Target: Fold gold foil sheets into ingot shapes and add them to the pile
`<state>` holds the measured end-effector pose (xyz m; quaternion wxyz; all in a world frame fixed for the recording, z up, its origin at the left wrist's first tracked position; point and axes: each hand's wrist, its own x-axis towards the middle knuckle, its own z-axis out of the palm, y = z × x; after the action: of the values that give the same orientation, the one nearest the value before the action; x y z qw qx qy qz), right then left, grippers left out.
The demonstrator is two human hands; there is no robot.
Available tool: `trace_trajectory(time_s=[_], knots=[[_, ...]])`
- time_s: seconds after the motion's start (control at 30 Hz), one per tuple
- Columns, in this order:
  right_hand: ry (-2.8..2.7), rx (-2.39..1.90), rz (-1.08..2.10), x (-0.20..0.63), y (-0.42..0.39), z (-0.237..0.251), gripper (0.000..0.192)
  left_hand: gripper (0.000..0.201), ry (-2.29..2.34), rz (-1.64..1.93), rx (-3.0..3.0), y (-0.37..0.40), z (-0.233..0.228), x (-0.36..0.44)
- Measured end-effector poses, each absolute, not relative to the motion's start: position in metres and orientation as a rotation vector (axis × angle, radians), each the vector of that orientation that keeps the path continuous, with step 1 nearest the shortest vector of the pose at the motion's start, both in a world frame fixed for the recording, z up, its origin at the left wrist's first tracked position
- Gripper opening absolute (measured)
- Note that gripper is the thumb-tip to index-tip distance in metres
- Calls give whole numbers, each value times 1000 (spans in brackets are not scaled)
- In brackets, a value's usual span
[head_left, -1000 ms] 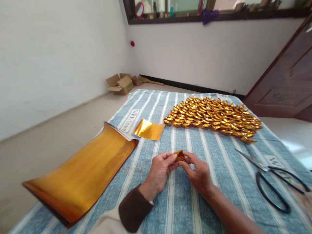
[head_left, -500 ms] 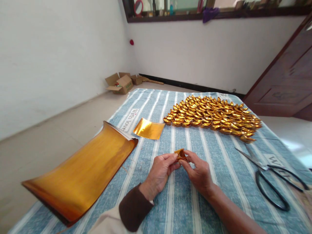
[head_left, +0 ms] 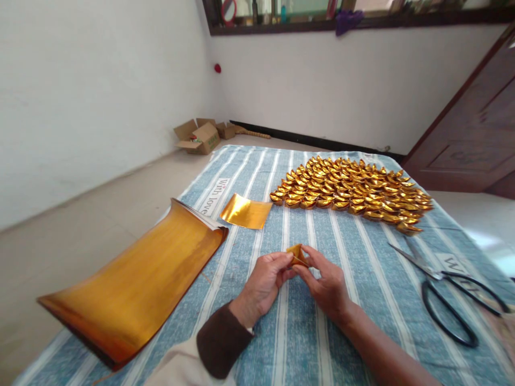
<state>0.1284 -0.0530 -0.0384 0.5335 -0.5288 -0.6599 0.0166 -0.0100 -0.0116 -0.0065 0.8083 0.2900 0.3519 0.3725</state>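
**Both hands pinched on one folded gold piece, above the striped cloth**

I see the left hand (head_left: 263,284) and the right hand (head_left: 328,287) meeting at the middle of the view, just above the blue striped cloth (head_left: 362,257). Each hand is closed in a pinch on the small folded gold paper (head_left: 298,254), thumb and forefinger tips pressed on it from opposite sides. The paper stands up between the fingertips, its point upward, clear of the cloth.

The left forearm enters from below centre, in a dark brown cuff (head_left: 220,343), wrist bent slightly inward. The right forearm comes in bare from the lower right, angled toward the centre, knuckles facing up.

A loose gold foil square (head_left: 246,211) lies flat on the cloth beyond the hands. A thick stack of gold sheets (head_left: 132,284) lies to the left, its far end curling upward. A large spread of finished gold ingot shapes (head_left: 354,192) sits in packed rows farther back on the right. Black-handled scissors (head_left: 446,295) lie to the right, well apart from the hands. A cardboard box (head_left: 199,136) stands on the floor by the far wall.
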Motion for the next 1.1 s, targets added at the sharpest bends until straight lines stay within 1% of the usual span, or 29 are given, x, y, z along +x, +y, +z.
trace_trajectory(time_s=[0.07,0.23,0.47,1.1], knots=[[-1596,-1249,26,128,-54,-39,32,16,775,807,575,-11,-8,-11],[-1672,-1210,30,129,-55,-38,31,8,770,802,477,-8,-9,-13],[-1670,-1203,35,131,-55,-34,28,11,710,760,404,-9,-7,-12],[-1562,-1271,254,130,-59,-35,23,14,661,725,467,-10,-13,-13]])
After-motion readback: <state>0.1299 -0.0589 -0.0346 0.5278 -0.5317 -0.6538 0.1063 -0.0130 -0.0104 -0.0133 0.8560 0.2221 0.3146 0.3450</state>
